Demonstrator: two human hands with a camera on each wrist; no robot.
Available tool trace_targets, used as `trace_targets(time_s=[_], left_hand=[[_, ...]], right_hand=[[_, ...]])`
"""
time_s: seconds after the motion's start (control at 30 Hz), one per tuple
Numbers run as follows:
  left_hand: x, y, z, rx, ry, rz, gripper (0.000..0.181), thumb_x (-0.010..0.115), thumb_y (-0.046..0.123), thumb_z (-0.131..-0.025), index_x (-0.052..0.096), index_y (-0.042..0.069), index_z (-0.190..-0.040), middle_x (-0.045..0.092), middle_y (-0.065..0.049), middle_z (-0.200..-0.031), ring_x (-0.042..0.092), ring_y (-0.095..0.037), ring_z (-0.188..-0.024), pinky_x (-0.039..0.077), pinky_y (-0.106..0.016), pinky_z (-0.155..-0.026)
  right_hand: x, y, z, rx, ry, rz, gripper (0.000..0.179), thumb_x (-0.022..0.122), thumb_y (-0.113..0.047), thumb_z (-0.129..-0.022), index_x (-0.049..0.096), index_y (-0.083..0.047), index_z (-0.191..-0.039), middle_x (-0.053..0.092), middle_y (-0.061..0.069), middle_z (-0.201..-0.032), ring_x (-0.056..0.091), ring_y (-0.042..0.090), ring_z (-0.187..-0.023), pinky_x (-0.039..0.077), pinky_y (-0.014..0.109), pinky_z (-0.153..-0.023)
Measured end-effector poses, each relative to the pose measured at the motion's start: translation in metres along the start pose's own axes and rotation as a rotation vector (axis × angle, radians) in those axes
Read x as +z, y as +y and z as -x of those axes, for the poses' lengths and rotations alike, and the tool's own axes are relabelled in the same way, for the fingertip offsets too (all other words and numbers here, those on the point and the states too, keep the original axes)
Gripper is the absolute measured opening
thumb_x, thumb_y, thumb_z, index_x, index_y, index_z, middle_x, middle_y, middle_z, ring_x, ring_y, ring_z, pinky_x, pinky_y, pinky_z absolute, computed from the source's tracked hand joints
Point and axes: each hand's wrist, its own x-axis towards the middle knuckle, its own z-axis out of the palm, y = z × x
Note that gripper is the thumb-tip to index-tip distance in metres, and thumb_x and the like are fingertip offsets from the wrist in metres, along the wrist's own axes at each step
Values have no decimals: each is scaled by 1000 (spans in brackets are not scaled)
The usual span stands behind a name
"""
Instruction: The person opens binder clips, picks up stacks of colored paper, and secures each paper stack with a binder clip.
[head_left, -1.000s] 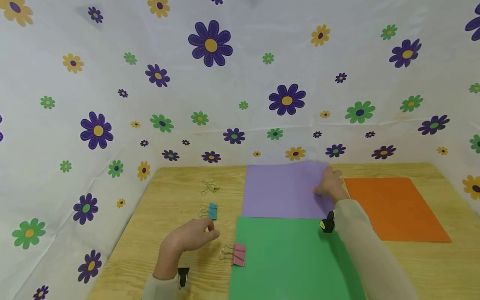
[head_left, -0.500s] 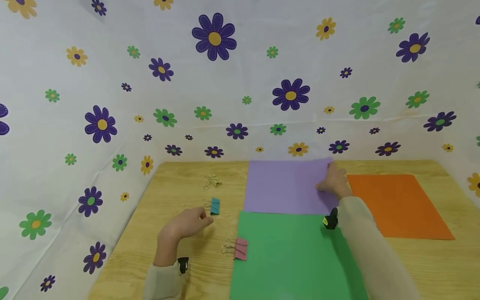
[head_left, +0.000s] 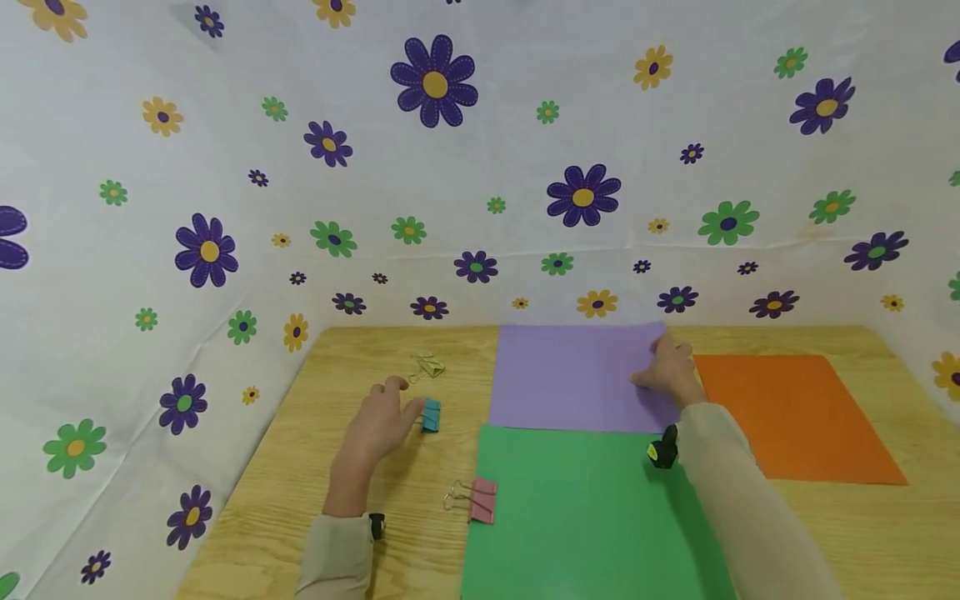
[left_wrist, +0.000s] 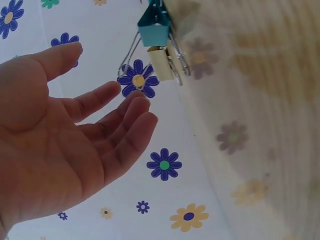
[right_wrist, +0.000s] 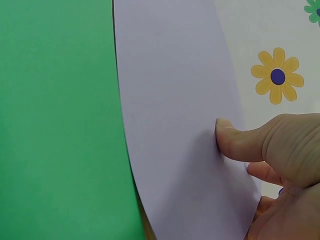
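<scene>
L hand (head_left: 380,421) now up by blue clip (head_left: 431,414); R hand (head_left: 670,371) still pinching purple paper (head_left: 570,379).
Head view: L hand's shifted fwd since a moment ago, thumb at blue clip on desk (head_left: 262,500), can't tell if touching; purple paper's just beyond green paper (head_left: 585,508), R hand at its right edge. L wrist view: fingers loose, nothing held. R wrist view: thumb on top, fingers behind edge. Prob. puts clip w/in reach, paper kept steady.

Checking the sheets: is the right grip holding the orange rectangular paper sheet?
No, the right grip pinches the light purple paper sheet by its edge.
</scene>
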Motion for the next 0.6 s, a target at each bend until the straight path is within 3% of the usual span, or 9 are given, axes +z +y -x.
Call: trace_targets(time_s=[0.33,0.6], left_hand=[[9,-5,-5,-54,31,-54,40,46,32,-104,56,-3,-121,53,-27,-120,56,-40,-102,51,-52,-76],[9,-8,-9,-20,12,-42,28,46,20,-104,62,-2,-105,59,-16,-97,52,-23,-75,44,-34,-60]], right_hand=[[3,1,2,-10,-9,15,57,73,-15,-86,41,10,-126,33,38,-127,41,49,-109,41,58,-96],[-1,5,1,-62,9,40,43,75,-17,-85,55,13,-108,51,32,-109,50,40,-97,46,49,-87]])
